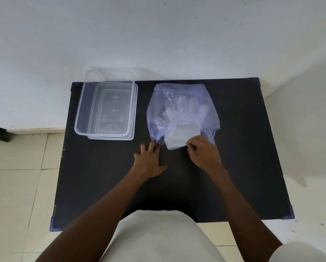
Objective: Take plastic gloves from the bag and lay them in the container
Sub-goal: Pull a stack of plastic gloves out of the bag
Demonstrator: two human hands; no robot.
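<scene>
A pale blue, see-through plastic bag (183,103) lies on the black table (243,148), its mouth facing me. Folded clear plastic gloves (181,136) stick out of that mouth, with more of them showing through the bag. My right hand (203,154) pinches the near right edge of the protruding gloves. My left hand (150,161) lies flat with spread fingers, its fingertips pressing the bag's near left corner onto the table. The clear rectangular container (79,114) stands at the table's far left, with nothing inside.
The container rests on what looks like its clear lid (133,137). A white wall rises right behind the table. Tiled floor (16,186) surrounds the table on the left and right. My light-coloured clothing (158,237) overlaps the near table edge.
</scene>
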